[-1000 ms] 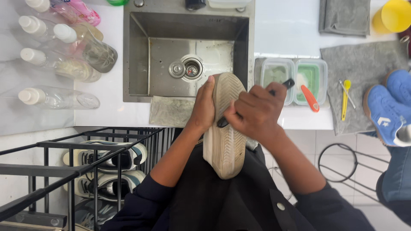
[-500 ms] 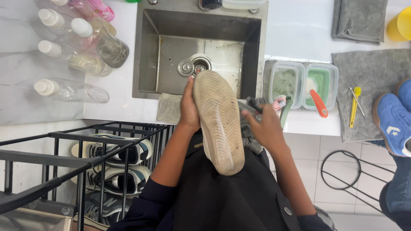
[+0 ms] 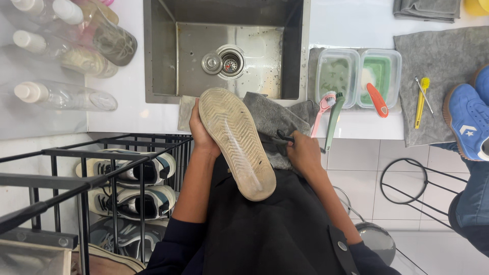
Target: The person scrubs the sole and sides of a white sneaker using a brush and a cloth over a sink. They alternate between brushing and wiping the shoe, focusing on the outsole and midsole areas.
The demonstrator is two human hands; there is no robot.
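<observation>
A person looks down at a shoe (image 3: 235,140) held sole-up over a dark apron (image 3: 265,229), just below the front edge of a steel sink (image 3: 229,48). The left hand (image 3: 201,133) is wrapped around the shoe's left side near the toe, fingers hidden behind it. The right hand (image 3: 303,153), to the right of the shoe, is closed around a thin dark-handled tool (image 3: 283,137) and rests on a grey cloth (image 3: 272,125) that lies between the shoe and the sink's front edge. The pale, herringbone-grooved sole looks grimy. To work it well, the left hand likely needs to keep the shoe braced against the lap while the tool follows the grooves, with the cloth close for wiping. Right of the sink sit two clear tubs (image 3: 359,76), a pink brush (image 3: 324,107), a green brush (image 3: 334,119) and an orange-handled brush (image 3: 377,99). Further right, a blue shoe (image 3: 468,125) lies on a grey mat (image 3: 438,66). Left of the sink lie clear bottles (image 3: 63,97); below them a black rack (image 3: 102,173) holds more shoes.
</observation>
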